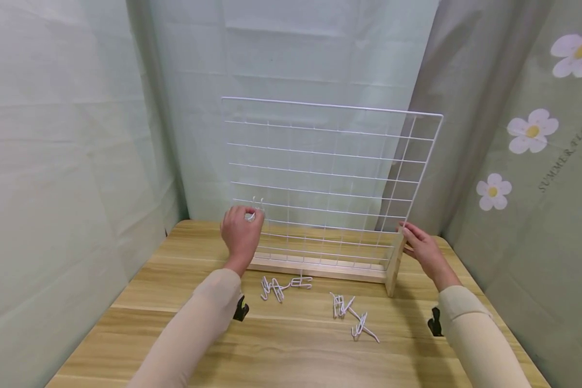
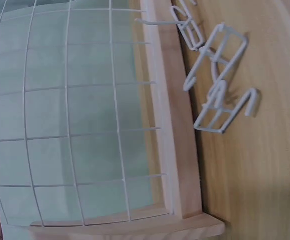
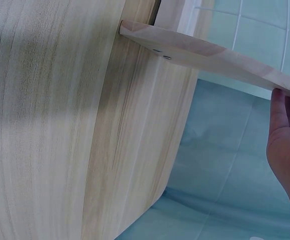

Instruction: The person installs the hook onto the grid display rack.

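Curtains (image 1: pixel 291 59) hang behind the desk (image 1: pixel 291 345); the wire grid (image 1: pixel 321 191) stands lengthwise along its back edge. Left hand (image 1: pixel 241 233) pinches an upward-pointing hook (image 1: pixel 262 200); right hand (image 1: pixel 424 253) touches the stand (image 1: pixel 393 264), grip unclear.

Head view downward, wrist views closer, rack (image 1: pixel 327 192) shared

From afar, I saw the wire grid (image 1: pixel 320 191) on the far part of the table (image 1: pixel 291 355), left hand (image 1: pixel 241 233) at its left, right hand (image 1: pixel 424 252) at its right, hooks (image 1: pixel 277 291) nearer, curtain (image 1: pixel 291 48) behind.
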Demonstrator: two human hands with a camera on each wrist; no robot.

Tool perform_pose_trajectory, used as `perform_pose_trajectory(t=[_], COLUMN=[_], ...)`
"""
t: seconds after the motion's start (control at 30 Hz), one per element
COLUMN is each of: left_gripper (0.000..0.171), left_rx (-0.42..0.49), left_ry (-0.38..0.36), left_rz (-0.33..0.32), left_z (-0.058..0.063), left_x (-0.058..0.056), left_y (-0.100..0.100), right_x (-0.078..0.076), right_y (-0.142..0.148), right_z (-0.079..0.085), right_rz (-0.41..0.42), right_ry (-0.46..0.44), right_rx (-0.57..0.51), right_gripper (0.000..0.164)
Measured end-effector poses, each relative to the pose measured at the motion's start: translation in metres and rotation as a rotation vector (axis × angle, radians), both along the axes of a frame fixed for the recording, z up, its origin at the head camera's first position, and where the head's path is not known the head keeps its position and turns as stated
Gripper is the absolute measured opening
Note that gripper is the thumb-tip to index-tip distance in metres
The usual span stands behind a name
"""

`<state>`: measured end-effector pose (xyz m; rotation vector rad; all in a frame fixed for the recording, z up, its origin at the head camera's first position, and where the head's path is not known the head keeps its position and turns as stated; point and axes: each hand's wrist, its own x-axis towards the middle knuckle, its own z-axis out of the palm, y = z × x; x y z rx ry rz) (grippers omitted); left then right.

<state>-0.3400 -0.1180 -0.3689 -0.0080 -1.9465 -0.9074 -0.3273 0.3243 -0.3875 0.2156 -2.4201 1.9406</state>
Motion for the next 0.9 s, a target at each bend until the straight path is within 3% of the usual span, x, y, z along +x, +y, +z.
perform_pose_trajectory(t=[0.47,0.9], left_gripper=[0.019,0.017], left_rx=[0.048,0.043], left_ry=[-0.021,-0.035], left_rz=[0.061,0.070], left_z=[0.018,0.030], left_x=[-0.007,-0.015], left_y=[0.006,0.005], right_x=[0.002,0.001], right_y=[0.000,0.000], right_z=[0.001,0.000], right_rz=[0.006,0.003], right_ry=[0.008,0.001], right_rx=[-0.007,-0.012], right_gripper=[0.065,0.064])
